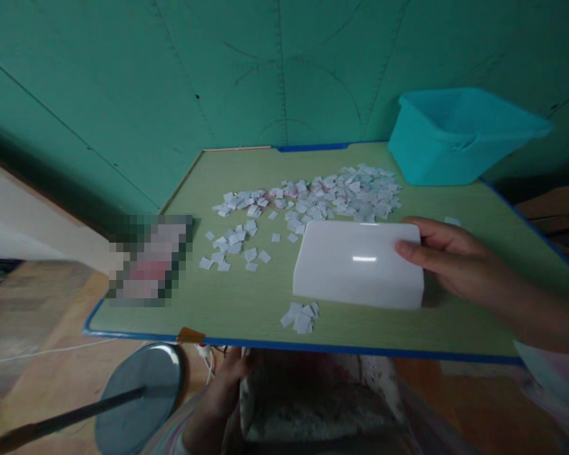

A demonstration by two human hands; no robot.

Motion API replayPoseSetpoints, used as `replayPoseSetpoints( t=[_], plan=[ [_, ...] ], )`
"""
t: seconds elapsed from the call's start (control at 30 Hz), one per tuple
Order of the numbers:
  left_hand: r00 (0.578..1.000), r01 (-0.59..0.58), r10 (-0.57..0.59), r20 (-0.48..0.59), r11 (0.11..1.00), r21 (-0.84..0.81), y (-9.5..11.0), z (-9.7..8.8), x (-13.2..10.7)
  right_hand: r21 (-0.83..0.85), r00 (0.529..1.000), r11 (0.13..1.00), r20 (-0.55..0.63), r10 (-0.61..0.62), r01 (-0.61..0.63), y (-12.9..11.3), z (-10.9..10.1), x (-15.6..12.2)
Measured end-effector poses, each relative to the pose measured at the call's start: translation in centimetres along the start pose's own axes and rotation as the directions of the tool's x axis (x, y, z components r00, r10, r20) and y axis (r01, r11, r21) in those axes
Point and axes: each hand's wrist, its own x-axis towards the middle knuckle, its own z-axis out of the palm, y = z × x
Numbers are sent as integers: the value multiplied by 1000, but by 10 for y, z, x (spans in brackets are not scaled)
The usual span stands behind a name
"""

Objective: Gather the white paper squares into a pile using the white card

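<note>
My right hand point(448, 256) is closed on the right end of a glossy white plastic box-like piece point(355, 262), thumb on top and fingers behind. It is tilted over the table, and its inside is hidden. A small group of white square paper pieces point(301, 317) lies just in front of it. Behind it spreads a larger heap of the same pieces point(346, 193), with a looser cluster point(234, 239) to the left. Below the table edge, my left hand point(225, 382) is closed on the rim of a pale, stained bag-like thing point(313, 417) over my lap.
A turquoise bin point(455, 139) stands at the table's back right corner. On the left lies a pixelated flat object point(152, 262). The light green table point(246, 303) has a blue edge. A round grey base with a pole point(140, 392) stands on the floor, lower left.
</note>
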Motion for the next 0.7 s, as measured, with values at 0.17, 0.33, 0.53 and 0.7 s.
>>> replayPoseSetpoints(
  t=[0.17,0.33,0.53,0.7],
  plan=[
    [1000,20,-20,-7,999,29,5,4,-1,-31,996,1000,88,10,-7,-2,3,-5],
    [1000,16,-16,-5,997,71,4,-2,9,-113,938,986,311,149,-120,4,14,-14],
    [997,60,-61,37,997,41,-22,-19,33,-197,961,976,238,141,-95,10,19,-10],
    [995,35,-19,-93,984,174,-32,-23,34,-270,995,963,88,49,-23,7,4,-3]
  ],
)
